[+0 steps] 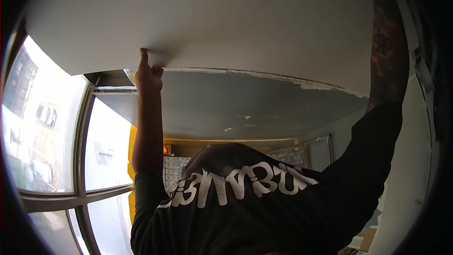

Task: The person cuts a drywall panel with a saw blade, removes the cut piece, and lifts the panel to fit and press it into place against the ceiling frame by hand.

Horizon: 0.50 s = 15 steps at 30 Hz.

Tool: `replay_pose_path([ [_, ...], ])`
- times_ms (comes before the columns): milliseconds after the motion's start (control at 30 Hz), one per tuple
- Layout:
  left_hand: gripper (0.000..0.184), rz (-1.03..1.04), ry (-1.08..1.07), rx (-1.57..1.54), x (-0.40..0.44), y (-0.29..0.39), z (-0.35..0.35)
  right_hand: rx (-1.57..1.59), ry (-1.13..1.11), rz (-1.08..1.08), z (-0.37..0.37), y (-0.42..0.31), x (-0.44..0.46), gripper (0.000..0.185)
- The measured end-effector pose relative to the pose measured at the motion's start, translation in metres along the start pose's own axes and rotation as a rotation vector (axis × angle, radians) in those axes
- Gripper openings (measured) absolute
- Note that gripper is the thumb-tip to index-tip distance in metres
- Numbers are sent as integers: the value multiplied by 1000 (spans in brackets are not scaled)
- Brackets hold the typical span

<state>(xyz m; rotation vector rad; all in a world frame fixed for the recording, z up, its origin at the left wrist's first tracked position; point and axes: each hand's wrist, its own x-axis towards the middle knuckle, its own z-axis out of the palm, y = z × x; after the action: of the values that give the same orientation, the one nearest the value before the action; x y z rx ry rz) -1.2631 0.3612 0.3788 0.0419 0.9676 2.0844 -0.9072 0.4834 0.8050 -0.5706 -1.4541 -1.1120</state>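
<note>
My left hand [149,78] is raised to the lower edge of a large white panel [245,19]. One digit stretches up against its face and casts a shadow there, while the others are bent at the edge. My right forearm [389,42] reaches up along the right side of the panel. The right hand lies beyond the top of the view, so its grip is hidden. The panel's lower edge [245,72] looks rough and chipped towards the right.
Tall framed windows [85,132] let in bright light on the left. Below the panel is a grey surface [217,99] with small white flecks. A yellow strip [133,160] shows beside the window. My black lettered shirt [236,217] blocks the lower middle.
</note>
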Motion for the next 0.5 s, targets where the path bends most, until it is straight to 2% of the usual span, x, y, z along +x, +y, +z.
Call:
replay_pose_path([
  [200, 79, 38, -79, 15, -4, -1, 4, -64, -1, -22, 0, 5, 10, 75],
  [233, 73, 19, -13, 38, -6, -1, 8, -56, -15, -9, -3, 5, 9, 76],
  [367, 71, 97, -19, 379, -3, -4, 5, -6, 63, -46, -21, -25, -3, 76],
  [433, 74, 142, -12, 480, -3, -10, 7, 2, 104, -74, -13, -22, -3, 75],
  [500, 95, 210, -86, 517, 3, -17, 8, 13, 161, -95, -6, -15, 2, 74],
])
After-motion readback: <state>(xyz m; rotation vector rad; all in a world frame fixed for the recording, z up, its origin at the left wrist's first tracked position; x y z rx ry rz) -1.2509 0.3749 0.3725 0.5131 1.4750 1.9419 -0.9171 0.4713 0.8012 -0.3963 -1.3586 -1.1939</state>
